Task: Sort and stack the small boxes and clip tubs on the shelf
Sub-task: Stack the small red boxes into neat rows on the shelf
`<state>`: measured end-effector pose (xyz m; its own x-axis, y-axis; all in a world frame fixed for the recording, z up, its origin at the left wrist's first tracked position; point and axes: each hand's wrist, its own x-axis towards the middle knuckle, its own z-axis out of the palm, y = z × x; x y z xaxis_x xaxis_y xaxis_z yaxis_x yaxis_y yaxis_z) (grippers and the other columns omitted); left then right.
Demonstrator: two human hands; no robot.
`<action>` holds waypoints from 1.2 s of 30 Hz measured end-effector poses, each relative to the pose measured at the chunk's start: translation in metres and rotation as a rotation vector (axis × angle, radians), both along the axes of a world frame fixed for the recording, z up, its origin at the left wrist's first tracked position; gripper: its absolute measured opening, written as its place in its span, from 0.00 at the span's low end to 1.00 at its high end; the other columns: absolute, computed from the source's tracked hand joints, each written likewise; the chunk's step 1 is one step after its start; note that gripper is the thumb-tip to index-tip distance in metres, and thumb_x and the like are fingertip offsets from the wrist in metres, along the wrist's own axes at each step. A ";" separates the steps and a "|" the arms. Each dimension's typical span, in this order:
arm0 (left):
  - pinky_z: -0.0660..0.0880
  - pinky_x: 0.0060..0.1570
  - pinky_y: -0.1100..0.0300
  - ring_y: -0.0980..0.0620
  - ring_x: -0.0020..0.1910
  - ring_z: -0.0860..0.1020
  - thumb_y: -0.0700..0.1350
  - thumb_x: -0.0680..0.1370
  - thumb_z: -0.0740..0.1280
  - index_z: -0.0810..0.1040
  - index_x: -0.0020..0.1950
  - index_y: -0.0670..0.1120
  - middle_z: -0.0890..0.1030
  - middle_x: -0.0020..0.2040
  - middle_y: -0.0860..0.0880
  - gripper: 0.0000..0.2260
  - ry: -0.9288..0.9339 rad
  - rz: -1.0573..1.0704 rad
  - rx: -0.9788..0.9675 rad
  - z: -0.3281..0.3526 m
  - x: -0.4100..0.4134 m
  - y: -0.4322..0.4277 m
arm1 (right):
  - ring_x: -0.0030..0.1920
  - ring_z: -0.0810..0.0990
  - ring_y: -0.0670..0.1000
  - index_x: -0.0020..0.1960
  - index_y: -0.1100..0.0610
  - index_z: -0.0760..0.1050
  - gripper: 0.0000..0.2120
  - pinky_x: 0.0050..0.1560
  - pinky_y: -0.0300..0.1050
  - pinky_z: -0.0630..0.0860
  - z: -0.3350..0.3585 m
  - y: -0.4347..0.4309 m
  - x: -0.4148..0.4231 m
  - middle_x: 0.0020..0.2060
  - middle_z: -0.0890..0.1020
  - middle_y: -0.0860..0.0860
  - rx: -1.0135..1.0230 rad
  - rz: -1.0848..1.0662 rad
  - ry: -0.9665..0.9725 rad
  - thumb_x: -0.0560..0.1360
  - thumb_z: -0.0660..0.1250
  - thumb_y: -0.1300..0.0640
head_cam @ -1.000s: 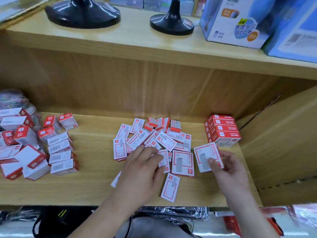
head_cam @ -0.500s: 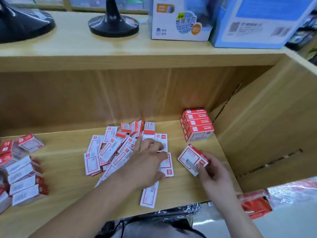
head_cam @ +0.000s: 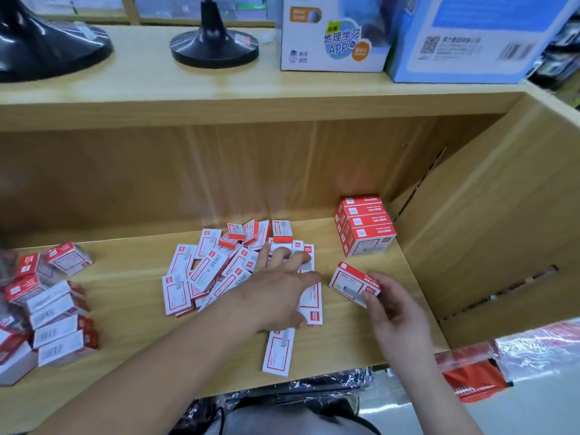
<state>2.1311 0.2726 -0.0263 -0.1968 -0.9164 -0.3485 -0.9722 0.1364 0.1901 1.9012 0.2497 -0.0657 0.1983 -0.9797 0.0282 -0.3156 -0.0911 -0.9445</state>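
Now the right hand (head_cam: 398,312) pinches a small red-and-white cardboard box (head_cam: 351,282); the left hand (head_cam: 276,293) lies spread over scattered boxes (head_cam: 204,271).

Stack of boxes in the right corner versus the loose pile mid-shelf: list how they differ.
The stack is squared up, boxes aligned; the loose pile lies scattered, boxes overlapping at odd angles. The stack shows mostly red sides; the pile shows mostly white faces. No hand touches the stack; the left hand rests spread on the pile. Both are small red-and-white boxes.
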 end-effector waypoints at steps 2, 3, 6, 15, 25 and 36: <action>0.38 0.76 0.35 0.45 0.77 0.51 0.56 0.72 0.76 0.62 0.77 0.59 0.58 0.76 0.53 0.36 0.010 -0.044 -0.016 0.001 -0.005 0.002 | 0.56 0.81 0.39 0.60 0.45 0.78 0.17 0.55 0.29 0.74 0.000 0.004 -0.001 0.54 0.83 0.36 -0.057 0.013 0.045 0.78 0.68 0.65; 0.39 0.77 0.35 0.46 0.76 0.53 0.54 0.71 0.77 0.63 0.76 0.57 0.62 0.74 0.54 0.36 0.022 -0.065 -0.034 0.001 -0.007 0.003 | 0.56 0.81 0.38 0.60 0.45 0.78 0.17 0.55 0.28 0.73 -0.001 0.006 -0.002 0.54 0.83 0.35 -0.072 0.019 0.054 0.78 0.68 0.65; 0.40 0.78 0.39 0.49 0.73 0.58 0.50 0.68 0.79 0.66 0.71 0.53 0.72 0.66 0.54 0.35 0.085 -0.077 -0.087 0.003 -0.010 0.003 | 0.57 0.81 0.41 0.62 0.45 0.77 0.17 0.57 0.31 0.74 -0.005 0.010 -0.004 0.55 0.83 0.38 -0.085 0.016 0.051 0.79 0.68 0.63; 0.67 0.59 0.50 0.55 0.56 0.73 0.43 0.74 0.72 0.83 0.57 0.58 0.82 0.50 0.60 0.15 0.458 0.191 -0.347 0.009 0.002 0.001 | 0.61 0.79 0.40 0.66 0.43 0.75 0.16 0.61 0.41 0.76 -0.002 0.006 -0.007 0.59 0.82 0.38 0.023 0.041 0.061 0.80 0.66 0.55; 0.70 0.37 0.65 0.60 0.32 0.69 0.37 0.74 0.76 0.87 0.52 0.52 0.75 0.35 0.58 0.11 1.010 0.474 -0.254 -0.019 -0.024 -0.001 | 0.52 0.81 0.47 0.70 0.34 0.68 0.37 0.51 0.38 0.77 0.009 0.003 -0.018 0.52 0.83 0.40 0.170 0.177 0.106 0.72 0.71 0.67; 0.79 0.50 0.59 0.61 0.48 0.79 0.47 0.74 0.75 0.75 0.66 0.56 0.81 0.55 0.58 0.22 0.689 0.291 -0.344 -0.019 -0.032 -0.019 | 0.56 0.83 0.44 0.67 0.41 0.71 0.21 0.59 0.54 0.80 0.009 0.002 -0.009 0.54 0.84 0.42 0.074 0.111 0.126 0.79 0.69 0.58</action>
